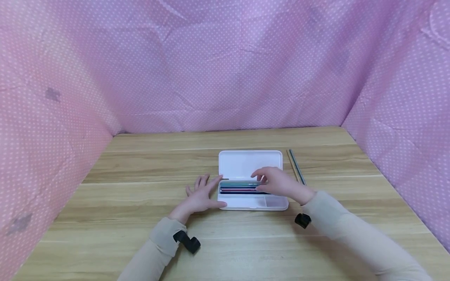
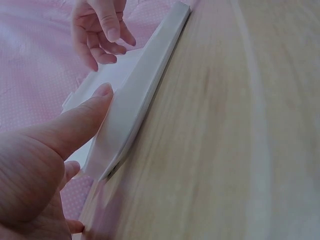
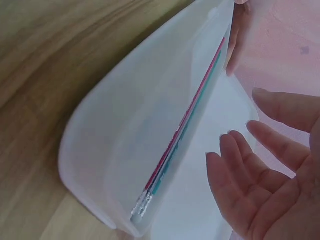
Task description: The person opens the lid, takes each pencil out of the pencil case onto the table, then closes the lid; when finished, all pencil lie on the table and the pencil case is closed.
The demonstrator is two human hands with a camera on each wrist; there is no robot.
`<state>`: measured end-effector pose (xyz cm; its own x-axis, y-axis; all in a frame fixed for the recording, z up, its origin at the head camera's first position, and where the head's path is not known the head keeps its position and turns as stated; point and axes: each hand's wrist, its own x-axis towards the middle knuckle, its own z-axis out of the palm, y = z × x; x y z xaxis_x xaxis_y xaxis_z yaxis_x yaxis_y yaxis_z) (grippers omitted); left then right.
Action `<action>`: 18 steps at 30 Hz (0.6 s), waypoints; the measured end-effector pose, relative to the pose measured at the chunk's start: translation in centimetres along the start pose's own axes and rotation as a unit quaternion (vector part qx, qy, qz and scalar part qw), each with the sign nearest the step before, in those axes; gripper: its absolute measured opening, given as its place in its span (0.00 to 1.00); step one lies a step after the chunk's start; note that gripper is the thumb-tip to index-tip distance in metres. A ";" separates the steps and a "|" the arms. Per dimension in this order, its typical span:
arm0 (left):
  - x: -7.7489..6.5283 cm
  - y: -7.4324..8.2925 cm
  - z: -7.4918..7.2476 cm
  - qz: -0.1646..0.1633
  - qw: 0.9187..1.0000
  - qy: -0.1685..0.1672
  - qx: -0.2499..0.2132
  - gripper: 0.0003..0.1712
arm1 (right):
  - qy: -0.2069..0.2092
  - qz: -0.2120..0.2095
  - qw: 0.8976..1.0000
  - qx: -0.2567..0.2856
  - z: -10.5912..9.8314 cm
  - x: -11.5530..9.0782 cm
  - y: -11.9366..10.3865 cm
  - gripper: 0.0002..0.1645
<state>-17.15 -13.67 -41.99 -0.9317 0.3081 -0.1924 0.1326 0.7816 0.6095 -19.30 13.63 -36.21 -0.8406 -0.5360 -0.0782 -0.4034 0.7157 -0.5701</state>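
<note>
A white pencil case lies on the table with its lid folded back. Several pencils are side by side in its long rear compartment; red and teal ones with silver ends show in the right wrist view. At the case's left end is my left hand, fingers spread, thumb at the front corner and index fingertip by the hinge side. Over the right part of the case hovers my right hand, fingers loosely bent and apart, with nothing in them, as the right wrist view shows.
Two more pencils lie on the wooden table just right of the case, partly behind the right hand. Pink dotted cloth hangs around the back and sides. A black wrist strap sits on the left sleeve.
</note>
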 end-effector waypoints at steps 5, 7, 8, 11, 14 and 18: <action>0.0 0.1 -0.1 -0.001 1.000 -0.001 0.000 0.53 | -0.010 -0.014 1.000 -0.024 0.4 0.4 -0.2 0.20; 0.0 0.2 -0.2 -0.002 1.000 -0.002 0.001 0.53 | -0.012 -0.017 0.999 -0.030 0.6 0.5 -0.1 0.20; 0.0 0.2 -0.2 -0.002 1.000 -0.002 0.001 0.53 | -0.013 -0.017 0.999 -0.030 0.8 0.6 -0.1 0.20; 0.1 0.3 -0.2 -0.002 1.000 -0.002 0.002 0.53 | -0.016 -0.018 0.999 -0.042 1.2 0.9 0.0 0.20; 0.1 0.3 -0.2 -0.002 1.000 -0.004 0.004 0.53 | -0.026 -0.025 0.997 -0.062 1.6 1.1 -0.2 0.19; 0.1 0.2 -0.2 -0.002 1.000 -0.006 0.005 0.53 | -0.039 -0.029 0.995 -0.085 2.0 1.2 -0.5 0.18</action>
<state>-17.26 -13.59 -41.76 -0.9283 0.3112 -0.2034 0.1329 0.7886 0.6004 -19.36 11.76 -37.61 -0.7858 -0.6075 -0.1165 -0.5114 0.7440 -0.4300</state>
